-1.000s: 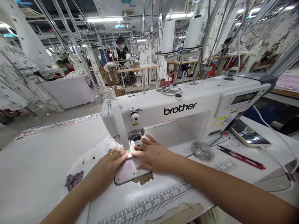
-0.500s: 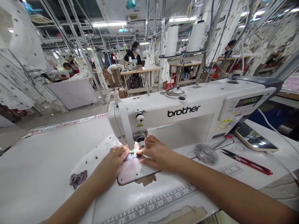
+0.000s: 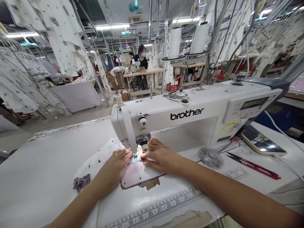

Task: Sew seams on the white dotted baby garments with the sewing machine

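Two hands, left hand (image 3: 114, 169), right hand (image 3: 162, 156), press cloth (image 3: 97, 161) open-fingered beside the needle (image 3: 135, 152), where a slip could catch a fingertip.

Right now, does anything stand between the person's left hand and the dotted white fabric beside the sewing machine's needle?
Nothing visible does: the left hand lies directly on the dotted white fabric, just in front of the Brother sewing machine's head.

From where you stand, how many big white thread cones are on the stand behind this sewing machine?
2. One thread cone stands at the left of the stand, the other thread cone at its right, both behind the Brother sewing machine.
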Demonstrator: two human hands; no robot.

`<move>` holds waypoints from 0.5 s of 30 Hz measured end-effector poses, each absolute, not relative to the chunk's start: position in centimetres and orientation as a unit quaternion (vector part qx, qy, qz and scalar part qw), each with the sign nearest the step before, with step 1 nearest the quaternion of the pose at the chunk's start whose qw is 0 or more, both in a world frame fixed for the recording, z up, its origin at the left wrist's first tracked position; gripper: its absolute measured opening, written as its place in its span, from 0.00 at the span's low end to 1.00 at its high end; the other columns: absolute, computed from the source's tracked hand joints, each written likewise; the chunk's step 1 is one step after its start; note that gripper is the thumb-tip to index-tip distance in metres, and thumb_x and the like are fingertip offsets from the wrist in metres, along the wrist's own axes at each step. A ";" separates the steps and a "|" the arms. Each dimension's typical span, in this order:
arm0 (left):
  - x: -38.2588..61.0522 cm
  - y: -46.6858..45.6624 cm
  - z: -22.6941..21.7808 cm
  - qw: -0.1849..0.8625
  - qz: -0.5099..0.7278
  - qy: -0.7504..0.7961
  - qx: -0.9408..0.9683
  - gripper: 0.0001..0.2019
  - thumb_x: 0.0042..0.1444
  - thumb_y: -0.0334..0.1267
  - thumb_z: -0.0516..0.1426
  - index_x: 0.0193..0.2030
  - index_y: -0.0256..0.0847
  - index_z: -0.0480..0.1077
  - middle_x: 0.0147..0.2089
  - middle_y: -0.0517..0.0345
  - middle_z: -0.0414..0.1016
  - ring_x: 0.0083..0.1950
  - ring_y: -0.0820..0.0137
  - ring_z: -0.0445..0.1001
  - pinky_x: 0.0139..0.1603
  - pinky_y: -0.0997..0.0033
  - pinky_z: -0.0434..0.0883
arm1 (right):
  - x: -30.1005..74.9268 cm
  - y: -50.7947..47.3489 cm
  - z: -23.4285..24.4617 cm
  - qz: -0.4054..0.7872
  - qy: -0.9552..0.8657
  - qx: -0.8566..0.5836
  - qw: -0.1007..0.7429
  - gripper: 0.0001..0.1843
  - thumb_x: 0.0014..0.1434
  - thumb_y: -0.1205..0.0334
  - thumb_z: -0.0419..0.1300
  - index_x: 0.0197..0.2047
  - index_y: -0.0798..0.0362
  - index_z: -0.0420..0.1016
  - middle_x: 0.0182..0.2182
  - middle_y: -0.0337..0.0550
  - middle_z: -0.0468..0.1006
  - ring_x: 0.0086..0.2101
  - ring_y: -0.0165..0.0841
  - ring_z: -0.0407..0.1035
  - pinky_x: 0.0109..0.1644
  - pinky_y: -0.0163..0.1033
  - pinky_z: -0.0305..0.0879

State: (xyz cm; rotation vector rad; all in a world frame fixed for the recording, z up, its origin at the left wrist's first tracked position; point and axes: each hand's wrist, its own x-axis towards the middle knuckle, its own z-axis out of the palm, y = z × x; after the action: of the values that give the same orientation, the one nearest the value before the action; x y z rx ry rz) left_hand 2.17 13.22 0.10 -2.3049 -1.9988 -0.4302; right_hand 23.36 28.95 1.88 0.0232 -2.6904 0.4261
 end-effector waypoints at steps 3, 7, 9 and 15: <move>2.3 13.3 0.2 0.031 -0.146 -0.650 -0.745 0.20 0.68 0.32 0.46 0.63 0.46 0.66 0.60 0.54 0.72 0.62 0.63 0.70 0.66 0.57 0.67 | 23.3 29.0 1.7 0.150 -0.967 0.010 0.206 0.11 0.66 0.58 0.59 0.48 0.52 0.78 0.39 0.45 0.73 0.48 0.38 0.61 0.61 0.47 0.55; -0.2 14.0 0.5 0.004 -0.138 -0.676 -0.724 0.19 0.67 0.35 0.45 0.57 0.46 0.71 0.56 0.54 0.75 0.59 0.64 0.72 0.63 0.60 0.69 | 23.1 29.0 1.5 0.149 -0.967 0.016 0.206 0.11 0.66 0.58 0.60 0.48 0.52 0.78 0.41 0.45 0.74 0.48 0.38 0.61 0.62 0.46 0.53; -3.2 14.7 1.1 0.002 -0.131 -0.699 -0.703 0.18 0.67 0.38 0.46 0.54 0.44 0.73 0.56 0.52 0.76 0.60 0.62 0.71 0.64 0.58 0.68 | 23.0 29.0 1.5 0.155 -0.965 0.021 0.209 0.10 0.66 0.58 0.60 0.48 0.52 0.78 0.42 0.45 0.75 0.49 0.38 0.61 0.63 0.46 0.52; -10.5 14.1 3.7 0.002 -0.118 -0.795 -0.595 0.27 0.61 0.48 0.48 0.60 0.34 0.69 0.60 0.42 0.72 0.66 0.48 0.64 0.65 0.43 0.63 | 23.0 28.7 1.6 0.167 -0.963 0.046 0.208 0.09 0.68 0.59 0.57 0.47 0.52 0.77 0.45 0.42 0.78 0.47 0.36 0.64 0.63 0.46 0.50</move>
State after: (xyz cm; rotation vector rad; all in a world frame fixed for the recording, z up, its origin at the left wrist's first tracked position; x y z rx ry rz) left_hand -10.51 14.14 3.66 -1.8661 -2.4945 -0.3696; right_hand 22.97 28.65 1.64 0.1288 -2.6788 0.4638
